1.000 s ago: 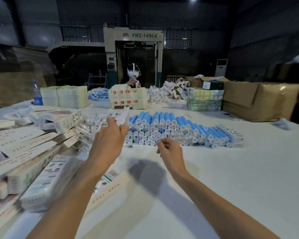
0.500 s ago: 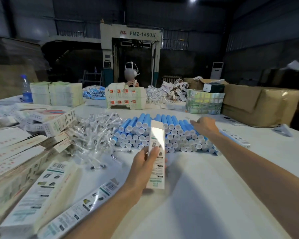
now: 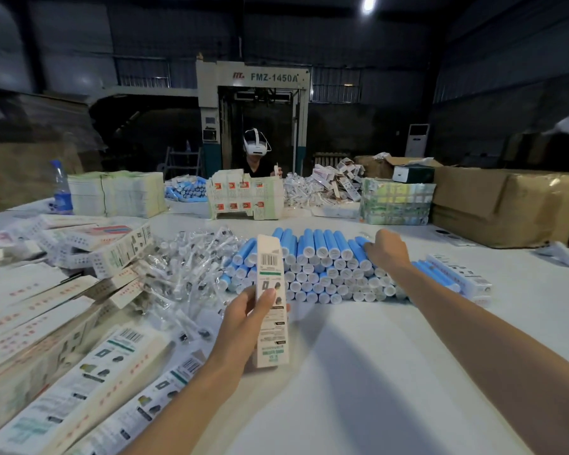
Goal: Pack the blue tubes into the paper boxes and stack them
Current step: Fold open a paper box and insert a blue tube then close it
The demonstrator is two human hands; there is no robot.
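Observation:
A pile of blue tubes [image 3: 322, 267] with white caps lies across the middle of the white table [image 3: 391, 362]. My left hand [image 3: 243, 320] grips a long white paper box [image 3: 271, 300], held upright in front of the pile. My right hand [image 3: 386, 247] reaches over the right end of the pile and its fingers rest on the top tubes; whether they grip one is hidden. Stacks of packed and flat paper boxes [image 3: 63, 349] lie at my left.
A heap of clear plastic-wrapped parts [image 3: 184, 267] sits between the boxes and the tubes. A single box [image 3: 460, 277] lies right of the pile. Across the table a person with a headset [image 3: 257, 152] works behind cartons, stacks and a water bottle [image 3: 61, 188].
My left hand took a box from the left and brought it upright to the centre. My right hand went from the table's middle out to the right end of the tube pile.

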